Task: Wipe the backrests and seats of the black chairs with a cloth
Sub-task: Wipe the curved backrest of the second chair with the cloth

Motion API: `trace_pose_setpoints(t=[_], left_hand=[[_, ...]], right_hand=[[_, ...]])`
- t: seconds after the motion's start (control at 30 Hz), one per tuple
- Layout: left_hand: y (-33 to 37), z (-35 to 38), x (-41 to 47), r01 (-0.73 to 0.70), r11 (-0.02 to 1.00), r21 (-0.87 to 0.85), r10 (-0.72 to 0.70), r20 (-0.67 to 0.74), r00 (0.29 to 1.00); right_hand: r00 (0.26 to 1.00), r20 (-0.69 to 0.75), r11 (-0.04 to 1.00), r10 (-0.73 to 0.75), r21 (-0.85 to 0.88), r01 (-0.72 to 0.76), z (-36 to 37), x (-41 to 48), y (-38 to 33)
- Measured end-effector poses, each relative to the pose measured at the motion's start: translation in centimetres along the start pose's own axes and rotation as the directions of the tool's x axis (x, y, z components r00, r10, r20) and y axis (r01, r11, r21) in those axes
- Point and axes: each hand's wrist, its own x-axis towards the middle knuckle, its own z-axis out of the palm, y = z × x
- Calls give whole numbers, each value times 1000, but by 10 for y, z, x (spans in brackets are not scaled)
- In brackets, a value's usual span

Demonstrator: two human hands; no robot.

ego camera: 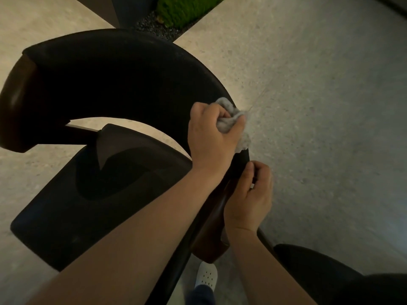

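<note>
A black chair with a curved backrest (114,73) and a black seat (92,194) stands right below me. My left hand (211,137) grips a bunched grey cloth (233,119) and presses it on the right end of the backrest's upper edge. My right hand (251,199) sits just below it, fingers curled round the backrest's right end where the black padding meets the brown wooden armrest tip (211,234). The other brown armrest tip (15,100) shows at the far left.
Pale speckled stone floor (319,106) spreads to the right and behind the chair. A strip of green plants and dark gravel (180,9) lies at the top. Another dark chair part (330,274) is at the bottom right. My white shoe (206,276) stands under the chair's arm.
</note>
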Motion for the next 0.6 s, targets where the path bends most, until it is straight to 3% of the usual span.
trace_pose_setpoints(t=[0.3, 0.6], left_hand=[[-35, -28, -10, 265, 964, -6, -263, -155, 952], [-19, 1, -21, 6, 1000, -15, -7, -81, 997]], right_hand=[[1000, -1, 1000, -20, 3, 20, 0, -1, 0], [1000, 1, 1000, -25, 1, 25, 1, 0, 1]])
